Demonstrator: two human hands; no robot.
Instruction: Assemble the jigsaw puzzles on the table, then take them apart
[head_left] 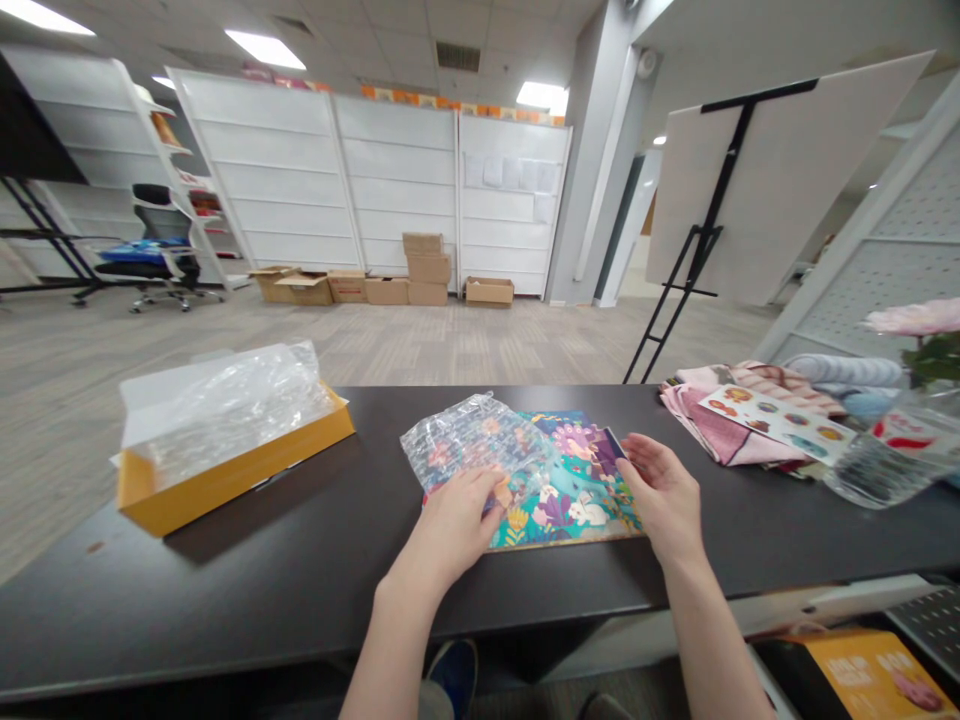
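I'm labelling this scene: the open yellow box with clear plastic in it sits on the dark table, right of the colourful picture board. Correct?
Only the side is wrong: the head view shows the open yellow box to the left of the colourful picture board. The rest holds.

No text readable; white lettering (853,668) on orange package (874,685) blurred.
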